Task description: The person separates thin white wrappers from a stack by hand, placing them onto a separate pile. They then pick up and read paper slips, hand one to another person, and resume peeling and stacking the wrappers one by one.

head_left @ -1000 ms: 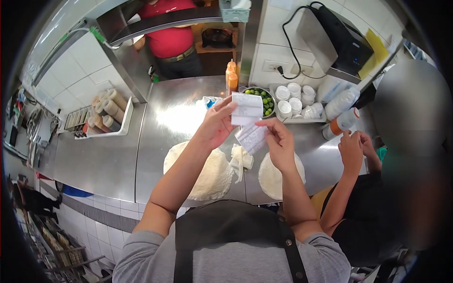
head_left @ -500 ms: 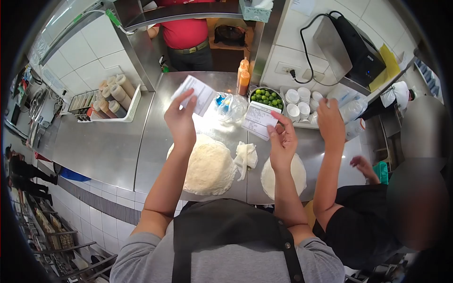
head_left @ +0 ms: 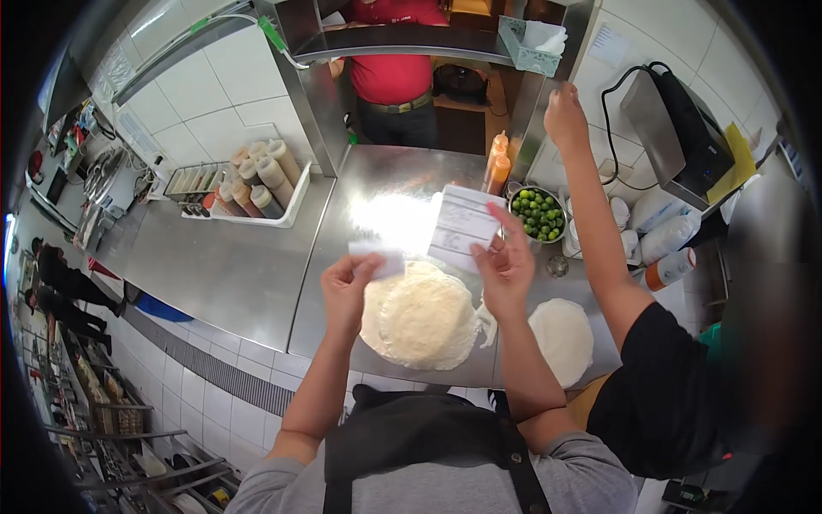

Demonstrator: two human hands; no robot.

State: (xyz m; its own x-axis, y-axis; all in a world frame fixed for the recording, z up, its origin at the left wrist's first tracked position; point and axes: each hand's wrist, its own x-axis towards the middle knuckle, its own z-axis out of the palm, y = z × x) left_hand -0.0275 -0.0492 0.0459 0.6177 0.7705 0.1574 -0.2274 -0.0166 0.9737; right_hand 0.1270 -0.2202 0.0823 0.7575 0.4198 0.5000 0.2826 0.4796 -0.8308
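My left hand [head_left: 346, 300] pinches a small white paper slip [head_left: 377, 255], which is blurred and hangs just over the dough. A larger printed receipt [head_left: 463, 227] is between the thumb and fingers of my right hand [head_left: 507, 267], held up with its printed side showing. Below and between my hands, a stack of flat dough rounds [head_left: 419, 317] lies on the steel counter. One more dough round [head_left: 562, 341] is to the right of my right forearm. A white cloth [head_left: 486, 324] shows partly beside the stack.
A co-worker's arm [head_left: 599, 214] reaches up from the right. Ahead are orange sauce bottles [head_left: 497, 167], a bowl of limes [head_left: 537, 214] and a person in red [head_left: 391, 81] behind the pass. A white rack of bottles [head_left: 272, 184] stands left; a black device [head_left: 685, 137] is upper right.
My left hand has come down with its slip, and my right hand's receipt is now more upright. The co-worker's hand has risen toward the wall. The whole view has shifted.
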